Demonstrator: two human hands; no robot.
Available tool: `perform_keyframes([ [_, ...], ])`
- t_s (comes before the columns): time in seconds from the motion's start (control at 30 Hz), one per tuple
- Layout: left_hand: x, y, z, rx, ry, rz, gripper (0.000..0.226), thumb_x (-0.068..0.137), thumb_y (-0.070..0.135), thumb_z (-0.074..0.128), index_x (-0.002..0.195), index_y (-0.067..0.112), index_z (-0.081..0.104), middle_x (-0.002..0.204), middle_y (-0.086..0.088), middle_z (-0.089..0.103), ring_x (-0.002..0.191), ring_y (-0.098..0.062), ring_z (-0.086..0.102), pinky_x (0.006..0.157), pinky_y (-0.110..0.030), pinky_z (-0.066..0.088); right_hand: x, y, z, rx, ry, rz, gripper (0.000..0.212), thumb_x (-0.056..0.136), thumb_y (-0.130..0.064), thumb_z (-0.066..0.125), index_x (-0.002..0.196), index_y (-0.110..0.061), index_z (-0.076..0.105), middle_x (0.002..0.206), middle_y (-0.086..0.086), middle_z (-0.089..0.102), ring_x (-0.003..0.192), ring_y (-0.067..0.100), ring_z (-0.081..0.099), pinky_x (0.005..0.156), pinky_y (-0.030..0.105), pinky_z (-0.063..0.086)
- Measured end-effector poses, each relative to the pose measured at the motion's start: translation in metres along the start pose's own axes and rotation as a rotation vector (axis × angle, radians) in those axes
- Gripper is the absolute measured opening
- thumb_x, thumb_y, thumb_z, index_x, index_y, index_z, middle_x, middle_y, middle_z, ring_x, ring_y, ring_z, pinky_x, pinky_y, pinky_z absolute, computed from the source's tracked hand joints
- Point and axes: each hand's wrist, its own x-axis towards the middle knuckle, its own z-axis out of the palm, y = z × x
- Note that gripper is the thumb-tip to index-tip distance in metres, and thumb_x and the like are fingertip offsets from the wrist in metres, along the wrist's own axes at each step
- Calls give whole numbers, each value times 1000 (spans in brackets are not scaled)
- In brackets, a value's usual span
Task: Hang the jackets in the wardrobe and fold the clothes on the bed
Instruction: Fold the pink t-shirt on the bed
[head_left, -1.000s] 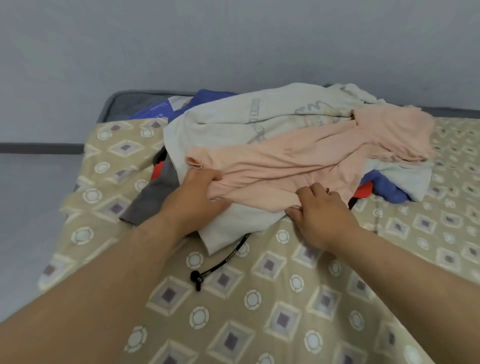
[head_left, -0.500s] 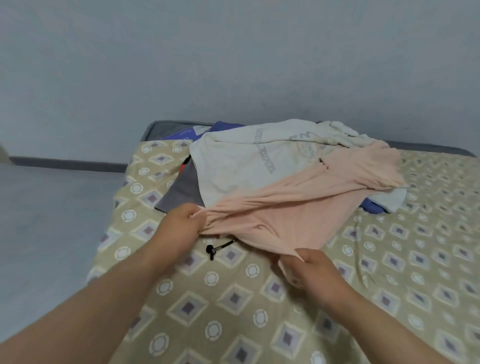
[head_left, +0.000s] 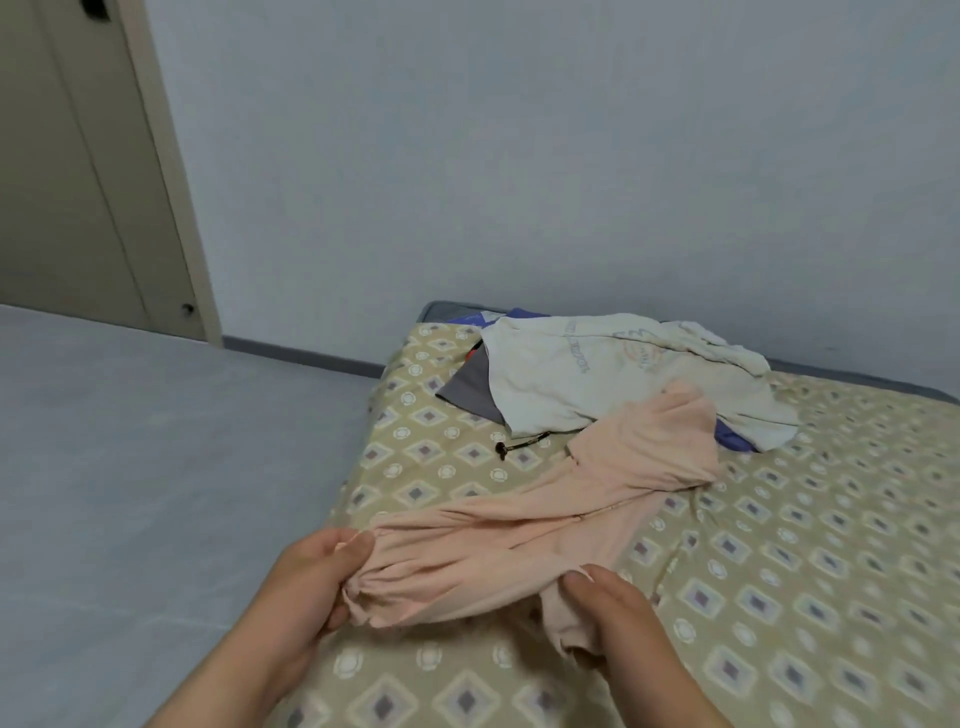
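Since half a second ago: the pink garment (head_left: 623, 467) is dragged off the pile toward the near edge of the bed (head_left: 779, 545). Both hands are lower and closer in, and the view has swung left.

- Left hand (head_left: 311, 582), 7 o'clock: fingers and thumb curl round the bunched end of the garment, holding it firmly.
- Right hand (head_left: 618, 618), 5 o'clock: fingers curl over a lower fold and pinch it.
- The garment runs from the hands up toward 1 o'clock, twisted like a rope. Its far end lies against the white shirt (head_left: 597, 384).
- Black cord (head_left: 524, 442) at 12 o'clock from the hands, just beside the garment.
- Grey garment (head_left: 470, 387) and blue garment (head_left: 730, 439) peek out from under the shirt.
- Door (head_left: 78, 182) at 10 o'clock, floor (head_left: 156, 441) at 9.

Step, as judged: free this piece, then fold it. To do it well, draw the far end clear of the shirt first. Then shift the grips to two matching corners, shake out the twist and lay it flat on bare cover. Risk: pulling hard may drag the shirt or cord along.
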Motion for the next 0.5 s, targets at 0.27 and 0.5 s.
perform_keyframes([
  [0.27,-114,-48,-41,-451,355,-12,18,99,14,52,81,12,54,50,0,44,32,-6,35,33,-12,26,-114,30,17,-239,-440,177,25,59,-39,82,58,-19,69,65,-3,59,72,8,59,68,17,42],
  [0.5,-148,-95,-65,390,624,90,24,74,26,64,59,9,55,58,-7,53,56,-27,47,54,-37,37,-127,49,28,-555,-438,91,29,86,-39,66,64,-19,71,58,-8,57,49,5,47,47,18,35],
])
